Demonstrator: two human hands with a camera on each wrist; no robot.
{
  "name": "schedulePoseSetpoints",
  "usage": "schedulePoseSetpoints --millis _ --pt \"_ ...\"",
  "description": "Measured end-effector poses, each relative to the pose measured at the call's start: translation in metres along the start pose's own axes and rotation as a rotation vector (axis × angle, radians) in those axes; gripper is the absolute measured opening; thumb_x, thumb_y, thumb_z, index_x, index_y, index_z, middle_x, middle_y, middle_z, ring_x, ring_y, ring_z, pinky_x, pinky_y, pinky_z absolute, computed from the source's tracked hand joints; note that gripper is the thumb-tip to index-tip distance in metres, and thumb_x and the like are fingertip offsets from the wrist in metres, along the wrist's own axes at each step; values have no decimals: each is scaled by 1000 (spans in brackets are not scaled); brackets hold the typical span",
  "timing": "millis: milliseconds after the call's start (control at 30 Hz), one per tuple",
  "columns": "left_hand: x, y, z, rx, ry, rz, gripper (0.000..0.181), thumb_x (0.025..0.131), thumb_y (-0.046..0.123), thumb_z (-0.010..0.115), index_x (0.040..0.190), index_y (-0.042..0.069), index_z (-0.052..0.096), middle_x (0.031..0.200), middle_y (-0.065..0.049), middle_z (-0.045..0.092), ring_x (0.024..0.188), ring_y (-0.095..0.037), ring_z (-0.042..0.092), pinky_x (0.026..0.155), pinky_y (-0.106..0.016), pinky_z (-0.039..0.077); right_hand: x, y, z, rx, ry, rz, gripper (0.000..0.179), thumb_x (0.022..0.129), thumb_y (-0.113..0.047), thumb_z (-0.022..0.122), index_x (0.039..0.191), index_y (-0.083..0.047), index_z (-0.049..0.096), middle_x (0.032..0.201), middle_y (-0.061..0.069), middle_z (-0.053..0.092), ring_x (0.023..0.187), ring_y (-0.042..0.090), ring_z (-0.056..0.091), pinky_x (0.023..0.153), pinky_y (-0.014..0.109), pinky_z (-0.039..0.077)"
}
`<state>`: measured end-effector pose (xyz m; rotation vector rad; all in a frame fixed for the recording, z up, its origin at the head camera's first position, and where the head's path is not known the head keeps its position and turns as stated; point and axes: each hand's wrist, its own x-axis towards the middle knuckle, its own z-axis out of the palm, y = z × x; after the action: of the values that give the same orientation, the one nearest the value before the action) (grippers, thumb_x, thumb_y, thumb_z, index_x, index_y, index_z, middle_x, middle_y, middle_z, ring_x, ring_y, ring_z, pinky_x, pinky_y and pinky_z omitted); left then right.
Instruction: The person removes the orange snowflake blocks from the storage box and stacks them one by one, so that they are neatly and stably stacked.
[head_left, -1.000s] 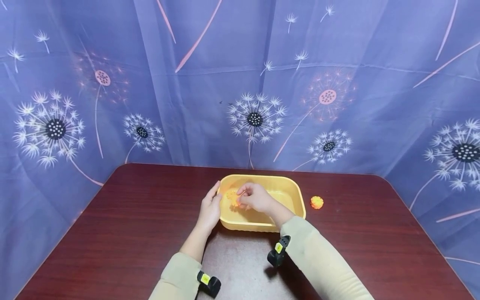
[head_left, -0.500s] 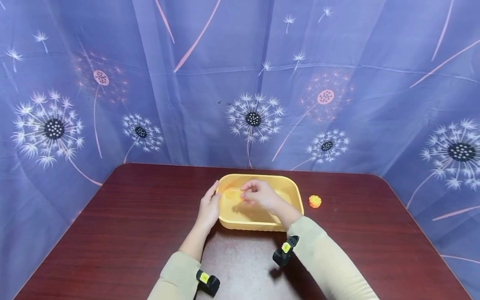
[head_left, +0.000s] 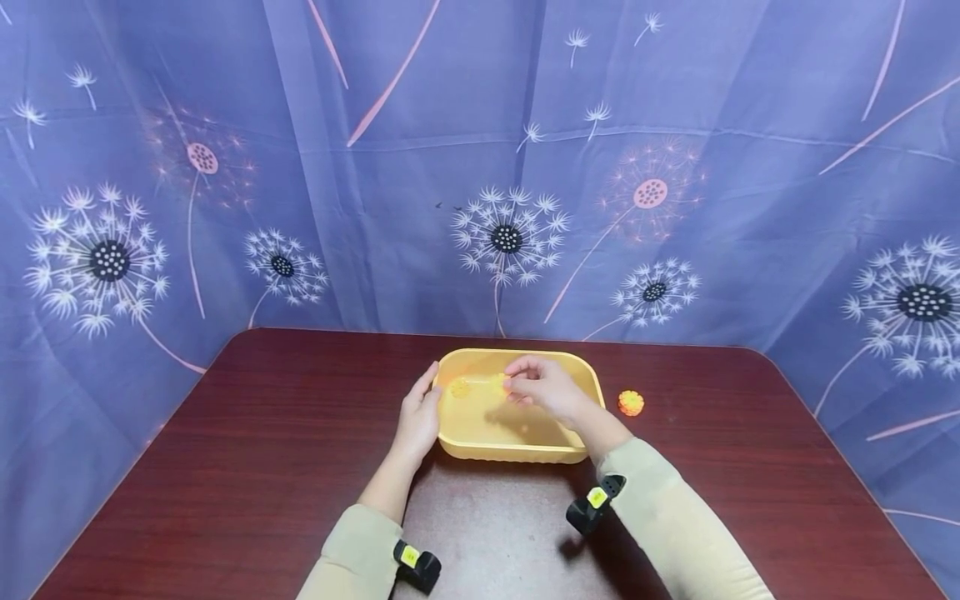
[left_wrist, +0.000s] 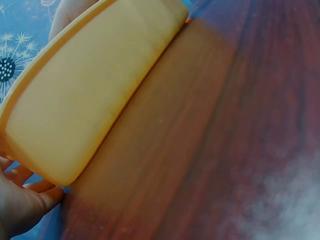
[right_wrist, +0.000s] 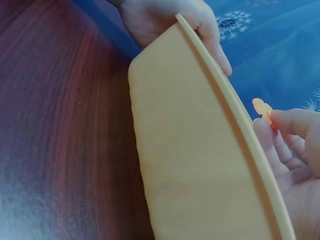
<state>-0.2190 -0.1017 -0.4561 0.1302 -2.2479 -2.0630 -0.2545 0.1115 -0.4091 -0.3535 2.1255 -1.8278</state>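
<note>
A yellow rectangular basin (head_left: 517, 454) sits toward the back of the table. My left hand (head_left: 417, 425) lies along its left end, fingers fairly straight against the outer wall; the left wrist view shows those fingers (left_wrist: 30, 200) at the basin's corner. Over the inside of the basin, my right hand (head_left: 543, 387) pinches a thin orange disc (right_wrist: 262, 109) with a scalloped, flower-like edge between thumb and fingertips, above the rim in the right wrist view. Another yellow-orange scalloped disc (head_left: 459, 387) lies on the basin floor near the left end.
Right of the basin, a small stack of orange scalloped discs (head_left: 631, 403) stands on the dark red wooden table (head_left: 285, 450). A blue curtain (head_left: 390, 208) with dandelion prints hangs close behind the table and along both sides.
My right hand has moved right across the basin with the orange disc pinched in it, away from the disc on the floor. The left hand has stayed at the left end.
</note>
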Motion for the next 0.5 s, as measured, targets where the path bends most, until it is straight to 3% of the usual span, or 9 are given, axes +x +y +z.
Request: schedulePoseSetpoints --millis 167,500 --pt "0 1 1 1 -4 -4 47 99 14 38 146 12 37 152 -3 34 139 -22 32 113 -41 31 -6 -4 -9 9 24 4 25 88 0 58 109 12 52 81 -1 62 71 10 62 70 28 56" --pt "0 0 -1 9 -9 15 47 100 13 37 146 10 37 153 -6 33 139 -25 30 113 -43 30 -12 -2 -31 31 68 -6 28 88 0 60 112 13 51 79 -5 66 70 10 64 69 29 57"
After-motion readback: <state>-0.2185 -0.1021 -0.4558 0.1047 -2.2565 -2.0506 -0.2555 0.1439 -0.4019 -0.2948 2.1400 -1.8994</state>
